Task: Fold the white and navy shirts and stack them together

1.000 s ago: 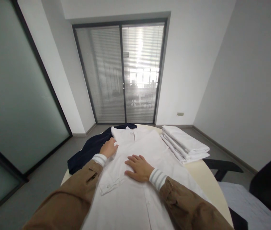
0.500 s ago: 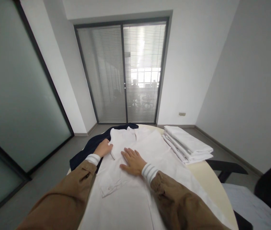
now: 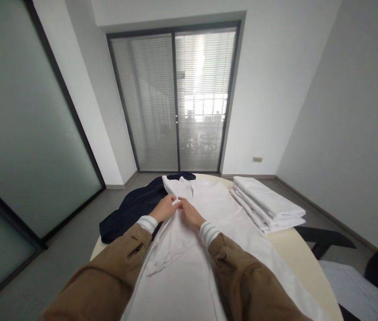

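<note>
A white shirt [image 3: 189, 267] lies spread on the round table, its collar end toward the far side and a buttoned cuff [image 3: 155, 266] resting on the near left part. My left hand [image 3: 165, 207] pinches the shirt's left edge and lifts it inward in a raised fold. Right beside it, my right hand [image 3: 191, 214] grips the same bunched fabric, its fingertips meeting those of my left hand. The fingers partly hide the gathered cloth. Under and left of the shirt lies dark navy cloth [image 3: 125, 214].
A stack of folded white garments [image 3: 269, 200] sits on the right side of the cream table [image 3: 296, 249]. A black chair armrest [image 3: 326, 236] and a chair with white cloth [image 3: 356, 285] stand right of the table. Glass doors with blinds [image 3: 175, 102] are beyond.
My left hand has moved right, folding the shirt's left edge inward. My right hand, flat on the shirt before, now closes on the fabric beside it. More navy cloth shows.
</note>
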The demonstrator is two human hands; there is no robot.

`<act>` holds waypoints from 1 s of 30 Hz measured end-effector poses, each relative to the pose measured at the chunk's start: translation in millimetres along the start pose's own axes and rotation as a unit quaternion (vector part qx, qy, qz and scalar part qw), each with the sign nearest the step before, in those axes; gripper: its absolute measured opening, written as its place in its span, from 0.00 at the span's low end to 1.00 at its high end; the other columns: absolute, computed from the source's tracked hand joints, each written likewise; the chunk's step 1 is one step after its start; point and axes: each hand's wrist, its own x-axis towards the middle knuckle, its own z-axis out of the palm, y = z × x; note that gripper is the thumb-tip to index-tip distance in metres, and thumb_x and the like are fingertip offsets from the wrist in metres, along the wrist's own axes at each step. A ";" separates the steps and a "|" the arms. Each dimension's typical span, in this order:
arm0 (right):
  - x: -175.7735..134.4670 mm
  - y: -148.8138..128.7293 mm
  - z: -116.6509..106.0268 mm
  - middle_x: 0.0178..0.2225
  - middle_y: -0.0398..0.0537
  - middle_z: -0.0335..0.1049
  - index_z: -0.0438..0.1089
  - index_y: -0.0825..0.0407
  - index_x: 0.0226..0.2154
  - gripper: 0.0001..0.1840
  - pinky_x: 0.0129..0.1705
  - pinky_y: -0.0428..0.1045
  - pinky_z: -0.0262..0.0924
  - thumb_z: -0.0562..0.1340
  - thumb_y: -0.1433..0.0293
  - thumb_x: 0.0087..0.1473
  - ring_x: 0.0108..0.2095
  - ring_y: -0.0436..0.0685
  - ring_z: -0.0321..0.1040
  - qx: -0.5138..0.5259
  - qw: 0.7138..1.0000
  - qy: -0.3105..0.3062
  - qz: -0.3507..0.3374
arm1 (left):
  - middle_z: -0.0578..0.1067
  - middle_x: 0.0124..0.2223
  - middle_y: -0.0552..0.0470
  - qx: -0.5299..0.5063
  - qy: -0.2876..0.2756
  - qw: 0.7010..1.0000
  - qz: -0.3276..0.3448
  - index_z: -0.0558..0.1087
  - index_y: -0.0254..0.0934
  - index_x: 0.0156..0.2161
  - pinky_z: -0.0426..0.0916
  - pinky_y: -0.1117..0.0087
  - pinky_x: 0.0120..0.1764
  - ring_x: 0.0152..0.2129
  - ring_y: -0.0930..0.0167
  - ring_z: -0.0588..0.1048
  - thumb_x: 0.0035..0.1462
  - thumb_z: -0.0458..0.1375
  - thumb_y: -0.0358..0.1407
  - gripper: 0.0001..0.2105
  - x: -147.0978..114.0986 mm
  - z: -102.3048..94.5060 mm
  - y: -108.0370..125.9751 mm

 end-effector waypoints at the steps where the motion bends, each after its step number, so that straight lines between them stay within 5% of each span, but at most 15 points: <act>1: 4.8 0.6 -3.1 0.63 0.51 0.61 0.56 0.46 0.63 0.30 0.59 0.57 0.58 0.38 0.56 0.67 0.58 0.58 0.63 0.030 0.999 0.017 0.014 | 0.77 0.35 0.49 -0.009 -0.009 1.000 0.006 0.69 0.36 0.35 0.66 0.68 0.37 0.34 0.65 0.76 0.57 0.60 0.38 0.07 0.5 3.6 0.1; 4: 18.6 0.4 -9.9 0.60 0.51 0.63 0.60 0.47 0.61 0.30 0.52 0.57 0.65 0.40 0.53 0.66 0.54 0.59 0.68 0.059 0.997 0.031 0.031 | 0.78 0.39 0.46 -0.030 -0.034 0.999 0.020 0.71 0.35 0.38 0.68 0.67 0.40 0.37 0.63 0.77 0.55 0.61 0.35 0.07 -0.8 12.1 -0.1; 10: 51.2 -1.7 -7.7 0.49 0.54 0.74 0.67 0.55 0.55 0.29 0.48 0.53 0.67 0.62 0.57 0.56 0.47 0.61 0.72 0.060 0.995 0.067 0.042 | 0.79 0.44 0.43 -0.059 -0.070 0.995 0.038 0.73 0.33 0.43 0.68 0.65 0.46 0.42 0.61 0.77 0.53 0.61 0.31 0.11 -13.2 24.9 -2.6; 17: 94.8 -1.2 -6.6 0.43 0.55 0.76 0.67 0.59 0.53 0.32 0.48 0.51 0.65 0.69 0.60 0.49 0.44 0.59 0.74 0.019 0.992 0.106 0.061 | 0.79 0.40 0.47 -0.093 -0.022 0.995 0.037 0.73 0.34 0.44 0.68 0.68 0.41 0.35 0.66 0.77 0.55 0.60 0.32 0.11 -23.5 43.7 -17.4; 25: 144.2 -1.7 4.7 0.50 0.56 0.73 0.65 0.54 0.54 0.32 0.55 0.53 0.59 0.69 0.65 0.46 0.51 0.61 0.70 -0.042 0.989 0.132 0.048 | 0.79 0.41 0.49 -0.078 0.032 0.996 0.037 0.73 0.37 0.42 0.67 0.69 0.42 0.37 0.68 0.77 0.57 0.58 0.31 0.07 -27.7 53.3 -23.8; 30: 167.6 7.9 3.7 0.51 0.50 0.73 0.68 0.50 0.53 0.23 0.57 0.51 0.57 0.56 0.73 0.54 0.54 0.58 0.67 -0.040 0.987 0.158 0.005 | 0.78 0.41 0.50 -0.047 0.036 0.998 0.036 0.71 0.39 0.42 0.66 0.71 0.43 0.39 0.68 0.76 0.58 0.58 0.32 0.07 -28.6 47.2 -22.1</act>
